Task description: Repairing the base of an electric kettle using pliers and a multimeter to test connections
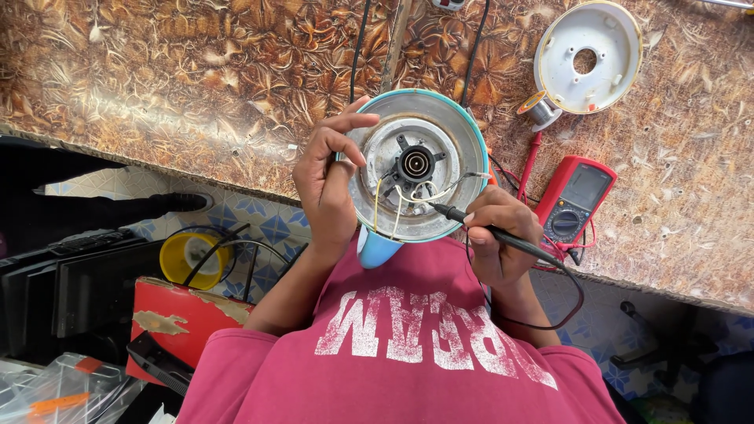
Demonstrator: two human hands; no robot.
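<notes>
Counter (pixel 196 71) of brown leaf-patterned laminate over blue tiled floor (pixel 267 224). An upturned kettle base (pixel 420 165) is gripped at its rim by the curled left hand (pixel 330 184); a black probe (pixel 491 230) is pinched in the closed right hand (pixel 495 235), its tip touching the wiring.

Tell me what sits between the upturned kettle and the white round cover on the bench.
In the head view, a small solder spool lies between the kettle and the white cover, touching the cover's lower-left rim. Otherwise only patterned benchtop shows.
</notes>
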